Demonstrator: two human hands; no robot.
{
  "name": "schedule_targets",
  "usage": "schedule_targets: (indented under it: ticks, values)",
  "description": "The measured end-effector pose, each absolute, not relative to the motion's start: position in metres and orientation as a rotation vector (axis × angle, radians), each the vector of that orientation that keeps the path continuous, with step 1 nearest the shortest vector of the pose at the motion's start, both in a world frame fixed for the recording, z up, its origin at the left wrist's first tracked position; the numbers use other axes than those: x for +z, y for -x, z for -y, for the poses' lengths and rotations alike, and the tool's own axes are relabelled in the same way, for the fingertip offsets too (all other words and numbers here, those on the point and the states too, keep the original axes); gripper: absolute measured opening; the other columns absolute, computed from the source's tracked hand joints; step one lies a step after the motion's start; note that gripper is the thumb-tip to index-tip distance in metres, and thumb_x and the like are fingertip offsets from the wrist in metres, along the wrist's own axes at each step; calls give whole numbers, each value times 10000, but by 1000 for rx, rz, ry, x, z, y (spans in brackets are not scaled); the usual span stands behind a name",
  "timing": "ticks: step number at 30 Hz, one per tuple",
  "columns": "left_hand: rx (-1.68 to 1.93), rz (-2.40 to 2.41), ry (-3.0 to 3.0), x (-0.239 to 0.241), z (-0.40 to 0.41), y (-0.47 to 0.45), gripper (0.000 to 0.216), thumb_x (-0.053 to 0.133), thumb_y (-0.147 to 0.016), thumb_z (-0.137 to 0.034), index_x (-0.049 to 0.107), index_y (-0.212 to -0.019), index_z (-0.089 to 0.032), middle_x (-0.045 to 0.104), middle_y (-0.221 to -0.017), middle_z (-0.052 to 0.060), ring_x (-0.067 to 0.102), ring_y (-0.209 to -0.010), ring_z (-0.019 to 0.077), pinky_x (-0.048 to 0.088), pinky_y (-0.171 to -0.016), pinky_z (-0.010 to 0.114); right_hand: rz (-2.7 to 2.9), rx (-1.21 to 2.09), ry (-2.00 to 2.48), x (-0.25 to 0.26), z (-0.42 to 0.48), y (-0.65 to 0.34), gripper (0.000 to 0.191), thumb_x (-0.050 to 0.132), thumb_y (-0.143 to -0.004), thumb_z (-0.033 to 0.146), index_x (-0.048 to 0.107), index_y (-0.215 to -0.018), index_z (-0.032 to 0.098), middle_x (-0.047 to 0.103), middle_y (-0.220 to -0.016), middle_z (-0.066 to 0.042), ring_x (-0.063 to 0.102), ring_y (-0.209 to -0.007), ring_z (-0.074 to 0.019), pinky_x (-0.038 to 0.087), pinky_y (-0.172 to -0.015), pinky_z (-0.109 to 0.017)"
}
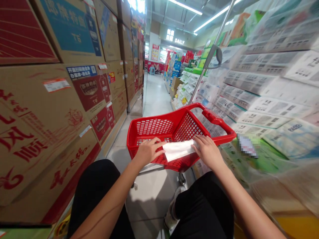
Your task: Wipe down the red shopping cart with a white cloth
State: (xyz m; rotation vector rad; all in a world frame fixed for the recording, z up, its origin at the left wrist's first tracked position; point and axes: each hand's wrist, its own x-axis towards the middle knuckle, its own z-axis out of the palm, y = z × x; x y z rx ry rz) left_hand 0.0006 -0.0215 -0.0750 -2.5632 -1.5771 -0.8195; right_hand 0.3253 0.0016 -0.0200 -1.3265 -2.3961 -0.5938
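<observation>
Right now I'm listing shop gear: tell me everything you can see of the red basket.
The red basket looks like plastic, its walls pierced with rows of holes. A looped handle extends from its right end, and casters show beneath. It stands upright on the floor beyond the person's knees. A white cloth or tissue lies across the near rim, the left hand at one end, the right hand at the other. Whether fingers touch the basket is unclear.

Left hand (149, 151) touches left end of a white sheet (178, 151); right hand (206, 148) lies over right end. Grip unclear. Sheet spans near side of red shopping basket (178, 120). Stacked cartons (32, 126) at left; white packs (264, 96), partly blurred, at right. Lit "DAILY" sign (179, 41) beyond the aisle (157, 88).
</observation>
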Motion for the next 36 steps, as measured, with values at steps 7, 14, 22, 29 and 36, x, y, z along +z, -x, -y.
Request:
schedule_targets:
  ticks: [7, 14, 22, 29, 36]
  values:
    - [-894, 1755, 2470, -86, 13, -3, 365, 425, -982, -480, 705, -1162, -329, 717, -1133, 23, 646, -995, 188, 420, -869, 344, 2251, -512, 1182, -35, 28, -346, 411, 411, -969, 202, 608, -1330, 206, 611, -1377, -92, 518, -1336, -239, 448, -1098, -445]
    - [-896, 1754, 2491, -76, 22, 0, 400, 429, -963, -462, 615, -1258, -264, 731, -1105, 60, 663, -997, 227, 446, -884, 359, 2256, -450, 1169, -24, 82, -303, 160, 554, -900, 319, 684, -903, 225, 711, -1102, -91, 604, -1074, -285, 447, -887, -434]
    - [-767, 1868, 2333, -79, 25, -7, 428, 332, -977, -491, 637, -1067, -205, 722, -974, 97, 656, -882, 238, 426, -779, 343, 2407, -466, 1266, -18, 18, -205, 335, 459, -970, 405, 665, -1094, 171, 680, -1129, -148, 592, -1067, -280, 402, -894, -383]
    - [-778, 1825, 2243, -85, 8, 13, 455, 313, -988, -450, 681, -938, -187, 728, -962, 104, 640, -900, 238, 397, -846, 370, 2374, -633, 1505, -36, -11, -218, 455, 406, -983, 508, 658, -817, 167, 696, -782, -113, 618, -764, -245, 341, -780, -374]
    - [-767, 1847, 2234, -85, -7, 16, 415, 312, -979, -346, 675, -846, -194, 732, -908, 92, 649, -875, 228, 384, -822, 375, 2230, -824, 1461, -19, -10, -285, 356, 416, -986, 411, 651, -877, 167, 682, -856, -120, 565, -884, -271, 311, -838, -394]
